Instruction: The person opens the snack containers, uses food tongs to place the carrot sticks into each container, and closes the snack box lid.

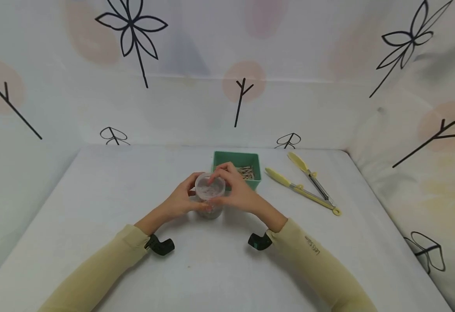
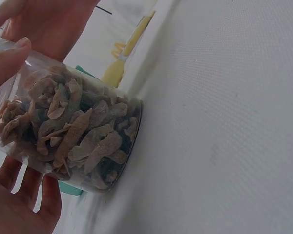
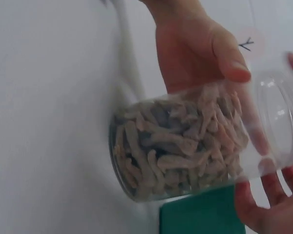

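A clear jar (image 2: pixel 78 126) of brownish, curled dried pieces stands on the white table in front of a green box (image 1: pixel 237 156). Around the jar's left side, my left hand (image 1: pixel 180 200) holds it with thumb and fingers. My right hand (image 1: pixel 237 190) grips the clear round lid (image 1: pixel 210 187) at the top, its index finger bent over the rim. In the right wrist view the jar (image 3: pixel 180 144) looks tilted because of the camera angle, and the right fingers (image 3: pixel 271 187) touch near its upper end. Pale, narrow pieces (image 1: pixel 247 172) lie in the box, partly hidden by my right hand.
Spread tongs (image 1: pixel 313 197) with yellow tips lie right of the green box. A patterned cloth backdrop (image 1: pixel 180 108) rises behind and beside the white table (image 1: pixel 133 173). Dark wrist-worn cameras (image 1: pixel 162 246) sit at both sleeve cuffs.
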Action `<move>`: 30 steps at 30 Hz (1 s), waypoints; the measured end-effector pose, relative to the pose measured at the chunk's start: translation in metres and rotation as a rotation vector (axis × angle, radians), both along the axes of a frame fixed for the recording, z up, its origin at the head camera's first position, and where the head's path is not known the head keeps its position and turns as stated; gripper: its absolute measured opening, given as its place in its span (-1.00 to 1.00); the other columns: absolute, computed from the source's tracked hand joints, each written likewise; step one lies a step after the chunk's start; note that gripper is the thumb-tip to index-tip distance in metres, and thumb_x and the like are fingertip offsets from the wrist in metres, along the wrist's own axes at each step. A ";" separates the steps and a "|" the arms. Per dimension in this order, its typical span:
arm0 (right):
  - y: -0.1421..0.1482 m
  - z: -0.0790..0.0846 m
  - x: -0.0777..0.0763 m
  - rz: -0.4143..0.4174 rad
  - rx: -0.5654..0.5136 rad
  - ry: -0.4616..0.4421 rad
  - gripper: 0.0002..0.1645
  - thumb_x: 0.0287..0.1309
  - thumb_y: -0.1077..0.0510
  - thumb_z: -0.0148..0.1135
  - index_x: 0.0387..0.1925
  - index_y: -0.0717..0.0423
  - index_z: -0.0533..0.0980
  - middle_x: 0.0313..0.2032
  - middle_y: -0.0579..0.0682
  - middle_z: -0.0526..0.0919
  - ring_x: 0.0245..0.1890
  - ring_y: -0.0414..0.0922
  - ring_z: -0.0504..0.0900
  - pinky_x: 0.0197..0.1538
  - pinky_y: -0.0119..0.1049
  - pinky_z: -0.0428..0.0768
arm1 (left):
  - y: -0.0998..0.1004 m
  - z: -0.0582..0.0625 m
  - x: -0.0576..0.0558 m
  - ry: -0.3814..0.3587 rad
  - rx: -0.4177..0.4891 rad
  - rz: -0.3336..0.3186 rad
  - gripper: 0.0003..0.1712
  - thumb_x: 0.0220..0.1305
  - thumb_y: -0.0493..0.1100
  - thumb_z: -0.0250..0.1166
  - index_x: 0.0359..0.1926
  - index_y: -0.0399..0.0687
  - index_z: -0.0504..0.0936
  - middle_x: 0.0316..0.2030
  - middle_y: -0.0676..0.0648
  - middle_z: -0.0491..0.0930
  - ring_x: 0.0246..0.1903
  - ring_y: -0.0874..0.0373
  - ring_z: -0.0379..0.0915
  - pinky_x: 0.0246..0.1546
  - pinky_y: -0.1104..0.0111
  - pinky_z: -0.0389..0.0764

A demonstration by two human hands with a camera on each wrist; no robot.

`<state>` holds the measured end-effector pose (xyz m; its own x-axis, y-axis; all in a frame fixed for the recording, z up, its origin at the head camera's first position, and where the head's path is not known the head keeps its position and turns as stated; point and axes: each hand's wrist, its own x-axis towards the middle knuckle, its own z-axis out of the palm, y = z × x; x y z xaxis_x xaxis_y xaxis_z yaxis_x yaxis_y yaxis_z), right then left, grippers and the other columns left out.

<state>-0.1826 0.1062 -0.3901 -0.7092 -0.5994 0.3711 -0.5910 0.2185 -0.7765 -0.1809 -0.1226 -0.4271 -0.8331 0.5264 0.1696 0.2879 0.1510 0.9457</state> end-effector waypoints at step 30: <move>-0.001 -0.008 0.003 -0.017 -0.101 -0.088 -0.54 0.07 0.35 0.45 0.06 0.22 0.59 0.21 0.12 0.35 0.25 0.03 0.32 0.15 0.15 0.49 | 0.000 -0.005 0.000 0.027 0.015 0.003 -0.03 0.00 -0.18 0.61 0.40 0.00 0.29 0.27 -0.08 0.40 0.20 0.00 0.33 0.19 -0.07 0.38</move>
